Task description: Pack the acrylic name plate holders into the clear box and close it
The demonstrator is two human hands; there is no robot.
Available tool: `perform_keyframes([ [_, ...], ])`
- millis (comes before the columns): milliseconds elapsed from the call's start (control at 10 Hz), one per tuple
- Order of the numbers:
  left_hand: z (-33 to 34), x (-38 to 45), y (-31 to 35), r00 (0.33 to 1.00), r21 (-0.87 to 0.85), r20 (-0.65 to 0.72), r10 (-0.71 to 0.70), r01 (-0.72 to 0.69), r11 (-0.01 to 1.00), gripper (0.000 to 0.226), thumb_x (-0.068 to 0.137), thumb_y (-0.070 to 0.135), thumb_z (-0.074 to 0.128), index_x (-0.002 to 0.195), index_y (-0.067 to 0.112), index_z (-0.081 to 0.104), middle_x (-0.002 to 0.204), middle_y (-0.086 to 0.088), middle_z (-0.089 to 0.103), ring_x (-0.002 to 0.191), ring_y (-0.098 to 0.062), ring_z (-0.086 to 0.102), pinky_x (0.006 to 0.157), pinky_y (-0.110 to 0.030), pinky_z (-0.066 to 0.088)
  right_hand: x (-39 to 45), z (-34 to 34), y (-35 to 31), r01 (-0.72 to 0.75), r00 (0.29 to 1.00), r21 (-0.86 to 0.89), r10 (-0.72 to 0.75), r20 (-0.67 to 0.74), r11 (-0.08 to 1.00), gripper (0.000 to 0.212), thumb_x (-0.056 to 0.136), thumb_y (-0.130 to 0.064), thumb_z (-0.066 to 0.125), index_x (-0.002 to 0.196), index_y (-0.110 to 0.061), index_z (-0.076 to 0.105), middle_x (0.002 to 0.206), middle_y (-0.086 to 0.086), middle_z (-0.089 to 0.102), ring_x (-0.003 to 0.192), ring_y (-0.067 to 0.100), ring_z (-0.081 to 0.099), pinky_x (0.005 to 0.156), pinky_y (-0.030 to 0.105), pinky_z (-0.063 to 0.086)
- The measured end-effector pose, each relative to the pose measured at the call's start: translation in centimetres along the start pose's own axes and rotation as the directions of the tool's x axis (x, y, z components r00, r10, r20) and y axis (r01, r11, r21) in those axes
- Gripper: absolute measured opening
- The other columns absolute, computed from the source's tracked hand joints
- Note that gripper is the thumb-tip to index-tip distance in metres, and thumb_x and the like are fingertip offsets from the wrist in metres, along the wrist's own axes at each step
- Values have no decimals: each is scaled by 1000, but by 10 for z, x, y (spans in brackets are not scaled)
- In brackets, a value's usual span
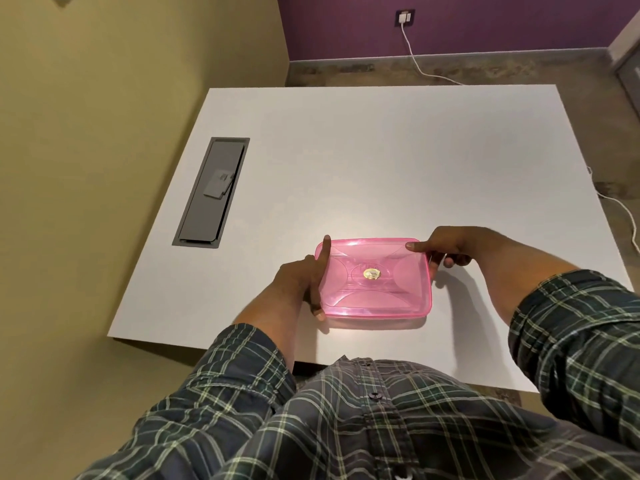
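The clear box (375, 278), its pink translucent lid (381, 258) lying flat on top, sits on the white table (381, 150) toward the 6 o'clock edge, close in front of the person. The left hand (301, 282) lies along the box's 9 o'clock side, index finger straight along the lid's edge and thumb stretched down toward the near corner, so it braces the box with flat fingers and does not clench it. The right hand (446, 247) is at the 2 o'clock corner, one fingertip pressing on the lid's rim while the other fingers curl down behind the box's 3 o'clock wall, gripping that end. No name plate holders lie out on the table; whether they are inside cannot be told through the tinted lid. The lid looks seated, but the rim along 6 o'clock has no finger on it, and my judgement is that this is the weak spot: pressing only at the far corners may leave the near edge unlatched, so the lid could pop up when the box is lifted. A hard push at one corner could also skid the light box across the smooth tabletop, toward the grey cable hatch (211, 192) at 10 o'clock.
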State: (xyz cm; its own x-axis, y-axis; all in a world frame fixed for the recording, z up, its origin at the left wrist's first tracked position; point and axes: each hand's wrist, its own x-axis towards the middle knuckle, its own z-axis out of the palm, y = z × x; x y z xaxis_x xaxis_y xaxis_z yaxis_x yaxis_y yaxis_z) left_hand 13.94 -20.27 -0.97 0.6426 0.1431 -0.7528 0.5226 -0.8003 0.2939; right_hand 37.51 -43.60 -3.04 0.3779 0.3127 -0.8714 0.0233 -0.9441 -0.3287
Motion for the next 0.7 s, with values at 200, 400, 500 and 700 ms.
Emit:
perform_keyframes([
  [200,0,2,-7,999,62,3,54,-55,997,166,58,14,96,141,27,-48,134,-22,56,116,-36,62,103,-49,49,-4,4,5,46,998,27,-44,-51,999,69,80,-72,67,83,-3,67,94,23,76,39,15,37,43,16,24],
  [400,-9,13,-7,999,125,-12,53,-51,991,164,59,15,95,141,30,-47,120,-16,70,110,-30,68,103,-44,50,-11,11,12,81,993,63,-76,-86,995,66,84,-70,65,74,-4,66,74,11,76,37,14,39,42,16,26],
  [500,-7,5,4,1000,254,-31,2,6,967,167,56,27,96,137,29,-50,130,-15,65,121,-29,63,108,-44,45,-15,18,17,146,981,21,-142,-131,989,68,84,-72,61,74,-5,68,68,7,76,36,15,44,40,16,29],
  [700,-24,-5,20,983,397,-180,-27,98,912,170,39,71,89,157,21,-23,158,-15,25,134,-41,49,109,-49,38,-24,16,18,117,866,-442,-310,-394,889,72,85,-83,42,93,-18,74,82,-3,78,68,16,72,66,28,48],
])
